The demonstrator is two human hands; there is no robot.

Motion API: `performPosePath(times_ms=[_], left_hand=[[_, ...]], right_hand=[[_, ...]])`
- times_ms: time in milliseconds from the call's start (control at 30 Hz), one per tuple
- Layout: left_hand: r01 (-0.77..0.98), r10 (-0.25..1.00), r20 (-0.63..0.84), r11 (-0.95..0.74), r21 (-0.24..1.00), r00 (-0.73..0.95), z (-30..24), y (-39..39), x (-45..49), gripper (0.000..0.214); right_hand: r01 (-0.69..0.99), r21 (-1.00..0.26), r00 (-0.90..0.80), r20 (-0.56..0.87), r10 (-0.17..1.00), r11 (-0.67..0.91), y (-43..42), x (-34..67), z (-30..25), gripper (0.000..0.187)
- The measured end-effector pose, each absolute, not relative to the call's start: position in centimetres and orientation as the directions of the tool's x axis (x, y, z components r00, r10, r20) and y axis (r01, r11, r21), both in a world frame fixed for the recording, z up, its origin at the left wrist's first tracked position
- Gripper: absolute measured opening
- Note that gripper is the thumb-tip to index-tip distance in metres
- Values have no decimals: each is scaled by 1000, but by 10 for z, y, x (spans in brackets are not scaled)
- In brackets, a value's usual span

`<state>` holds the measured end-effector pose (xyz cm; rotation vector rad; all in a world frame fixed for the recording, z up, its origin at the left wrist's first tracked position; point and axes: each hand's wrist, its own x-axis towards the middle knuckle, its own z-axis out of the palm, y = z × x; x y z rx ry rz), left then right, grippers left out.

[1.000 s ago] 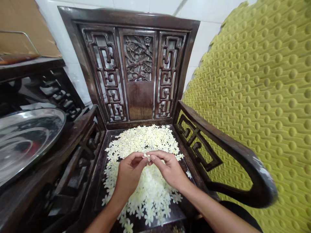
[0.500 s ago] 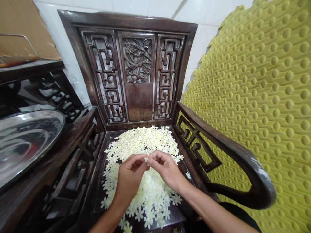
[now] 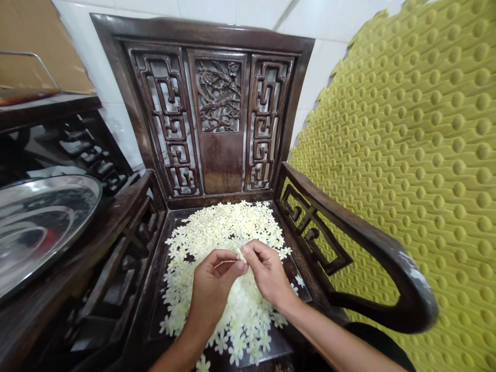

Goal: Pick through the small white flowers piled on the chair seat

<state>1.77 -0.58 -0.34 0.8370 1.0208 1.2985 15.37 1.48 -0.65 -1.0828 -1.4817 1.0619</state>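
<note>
My left hand [image 3: 217,276] and my right hand [image 3: 267,268] meet above a spread of pale white-yellow flowers [image 3: 217,225]. Between the fingertips is a small pale flower [image 3: 241,254], mostly covered by the fingers. The right thumb and forefinger pinch it, and the left thumb and fingertips close at its lower side. Under both hands, the loose flowers cover most of the seat of a dark wooden chair [image 3: 222,165]. A few single flowers lie apart on the right of the seat.
Carved armrests flank the seat, the right armrest [image 3: 368,243] curving toward me. On the left a shiny round metal tray [image 3: 83,196] rests beside the left armrest [image 3: 127,206]. A yellow bumpy mat [image 3: 418,155] stands along the right side. White wall tiles [image 3: 217,9] are behind.
Both hands have shifted slightly to the right. The right fingers have turned, and more of the pale flower shows between the fingertips. The flowers on the seat look unchanged.
</note>
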Motion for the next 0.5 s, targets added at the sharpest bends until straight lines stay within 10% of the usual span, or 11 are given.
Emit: performPosePath(times_ms=[500], left_hand=[[-279, 993, -32, -2, 960, -114, -5, -4, 18, 24]], right_hand=[[180, -929, -56, 318, 947, 323, 11, 150, -2, 26]])
